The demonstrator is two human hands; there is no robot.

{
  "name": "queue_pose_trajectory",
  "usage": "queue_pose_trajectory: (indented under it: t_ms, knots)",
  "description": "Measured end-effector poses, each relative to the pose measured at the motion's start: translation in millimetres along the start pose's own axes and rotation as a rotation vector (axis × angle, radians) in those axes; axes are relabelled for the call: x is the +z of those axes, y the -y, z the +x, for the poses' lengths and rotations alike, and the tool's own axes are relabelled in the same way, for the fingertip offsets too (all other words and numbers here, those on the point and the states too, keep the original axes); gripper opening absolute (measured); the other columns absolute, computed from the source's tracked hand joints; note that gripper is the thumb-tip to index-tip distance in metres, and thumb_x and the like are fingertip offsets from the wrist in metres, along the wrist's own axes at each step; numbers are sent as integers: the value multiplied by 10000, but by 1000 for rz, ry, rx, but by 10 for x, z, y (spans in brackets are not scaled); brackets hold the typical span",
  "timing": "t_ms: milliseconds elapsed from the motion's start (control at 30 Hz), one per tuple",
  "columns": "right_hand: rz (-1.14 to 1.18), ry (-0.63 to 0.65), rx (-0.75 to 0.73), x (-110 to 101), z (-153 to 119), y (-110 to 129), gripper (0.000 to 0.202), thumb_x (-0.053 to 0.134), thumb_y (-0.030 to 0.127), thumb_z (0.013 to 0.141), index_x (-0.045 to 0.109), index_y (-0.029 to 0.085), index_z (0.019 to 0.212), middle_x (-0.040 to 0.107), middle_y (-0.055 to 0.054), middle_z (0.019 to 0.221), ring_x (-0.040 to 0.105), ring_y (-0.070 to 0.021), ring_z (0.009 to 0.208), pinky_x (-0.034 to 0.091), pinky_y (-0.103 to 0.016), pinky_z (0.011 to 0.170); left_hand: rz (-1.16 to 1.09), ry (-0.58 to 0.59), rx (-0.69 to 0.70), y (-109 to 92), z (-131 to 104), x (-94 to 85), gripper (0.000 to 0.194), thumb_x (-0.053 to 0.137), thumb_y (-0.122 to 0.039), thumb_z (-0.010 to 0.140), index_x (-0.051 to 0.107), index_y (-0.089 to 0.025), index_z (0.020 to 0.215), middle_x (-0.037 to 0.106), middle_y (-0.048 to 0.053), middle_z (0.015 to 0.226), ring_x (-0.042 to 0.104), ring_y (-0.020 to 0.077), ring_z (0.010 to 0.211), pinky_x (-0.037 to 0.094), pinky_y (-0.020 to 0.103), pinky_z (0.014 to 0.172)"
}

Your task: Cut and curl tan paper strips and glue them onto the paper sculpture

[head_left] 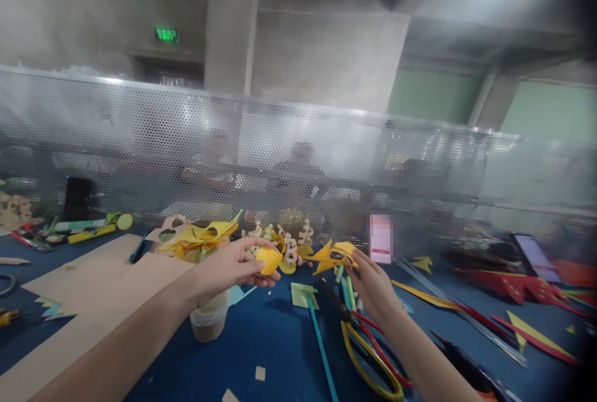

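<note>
My left hand (pixel 247 265) pinches a small rounded piece of yellow paper (pixel 268 260) between thumb and fingers. To its right, my right hand (pixel 370 274) grips a yellow paper scrap (pixel 332 255) with cut-out gaps and pointed ends. Both hands are raised over the blue table, apart from each other. Below my left wrist stands a paper-coloured cup (pixel 209 321). Scissors with yellow and red handles (pixel 368 361) lie under my right forearm, partly covered by it. Between the hands lies a pale green paper square (pixel 305 296) with a blue strip (pixel 321 346) across it.
Large beige sheets (pixel 102 271) cover the left side. Yellow scraps (pixel 200 237) and small cut-out figures (pixel 303 240) sit at the back, before a perforated metal screen (pixel 298 128). A lit phone (pixel 381 240) leans there. Coloured strips (pixel 536 340) and dark-bladed scissors (pixel 466 364) lie right.
</note>
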State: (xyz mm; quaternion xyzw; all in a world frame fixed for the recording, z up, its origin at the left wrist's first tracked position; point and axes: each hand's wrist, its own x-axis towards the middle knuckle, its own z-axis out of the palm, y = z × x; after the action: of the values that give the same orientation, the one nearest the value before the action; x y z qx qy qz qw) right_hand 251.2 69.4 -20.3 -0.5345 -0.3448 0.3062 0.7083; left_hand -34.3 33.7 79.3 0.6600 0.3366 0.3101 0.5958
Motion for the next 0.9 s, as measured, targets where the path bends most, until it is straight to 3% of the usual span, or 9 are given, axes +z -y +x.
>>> queue_pose_trajectory:
  t_ms: [167,267,400,467,600,700,800,900]
  knots:
    - [-398,154,17,-105,22,-40,245,498,286,865,528,163,1075,560,-57,1074,576,-181,880,489,-370,735,67,54,65,27,11,-1,383,631,-195,714,466,-160,1057,704,52,732,645,163,717,457,313,722]
    - [-664,212,-13,-171,0,35,150,553,249,823,582,144,927,598,-47,970,571,-199,883,450,-391,780,94,69,73,77,37,0,311,629,-171,704,493,-160,984,681,14,646,632,149,652,454,302,687]
    - [-842,239,-117,-134,-131,273,62,617,203,709,570,170,733,621,-106,785,548,-324,932,363,-449,815,95,131,128,173,68,23,310,620,-131,688,496,-185,966,669,-8,652,627,149,650,455,312,689]
    - [-838,322,-177,-21,-271,417,91,586,265,722,551,182,736,620,-97,754,569,-313,890,379,-419,781,133,140,154,204,67,53,345,614,-96,669,503,-195,980,656,-18,655,617,143,643,453,303,684]
    - [-689,665,-209,289,-647,626,212,504,418,776,541,214,821,631,-14,740,610,-170,720,452,-267,638,179,144,153,218,41,129,380,596,-56,637,528,-198,983,631,-29,652,611,143,646,458,298,686]
    - [-455,919,-177,446,-869,661,216,584,377,729,525,196,832,598,8,721,565,-124,635,431,-231,570,198,141,131,237,44,151,411,612,-84,627,508,-212,1003,653,-19,668,622,162,629,464,302,645]
    - [-372,905,-213,504,-954,641,162,627,302,699,520,185,733,550,28,649,508,-105,574,392,-222,534,223,88,99,284,79,126,332,609,-155,661,499,-200,970,657,-13,618,631,178,579,465,303,597]
    - [-348,891,-215,510,-953,638,124,594,302,732,566,183,754,550,27,622,514,-110,571,407,-238,558,185,79,53,300,89,91,239,606,-248,702,510,-173,908,658,5,605,635,174,557,469,298,582]
